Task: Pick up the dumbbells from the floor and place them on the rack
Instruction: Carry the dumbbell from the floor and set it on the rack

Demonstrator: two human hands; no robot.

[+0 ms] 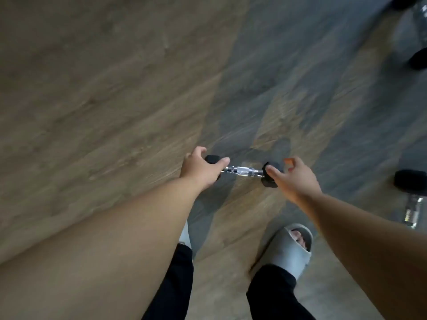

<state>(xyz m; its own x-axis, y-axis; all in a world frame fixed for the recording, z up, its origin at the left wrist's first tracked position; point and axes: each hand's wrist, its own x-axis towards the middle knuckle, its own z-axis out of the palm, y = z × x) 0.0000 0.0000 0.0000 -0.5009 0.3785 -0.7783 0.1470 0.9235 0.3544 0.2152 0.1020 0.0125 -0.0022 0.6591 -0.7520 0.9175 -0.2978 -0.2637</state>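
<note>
Wood floor (92, 88) below us; our left hand (199, 168) and right hand (294, 179) hover spread-fingered over the dumbbell (242, 170), each above one end, gripping nothing.

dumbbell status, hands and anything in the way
Left hand over one dumbbell head, right hand open at the other. Dumbbell low over floor. Rack unseen. Path clear.

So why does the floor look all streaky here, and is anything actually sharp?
Head view: the floor is smeared in diagonal streaks, which reads as motion blur; the dumbbell between the left hand and right hand is the sharpest thing, its metal handle catching a bright glint; soft grey shadows cross the floor; the other dumbbells at the right edge are blurred.
</note>
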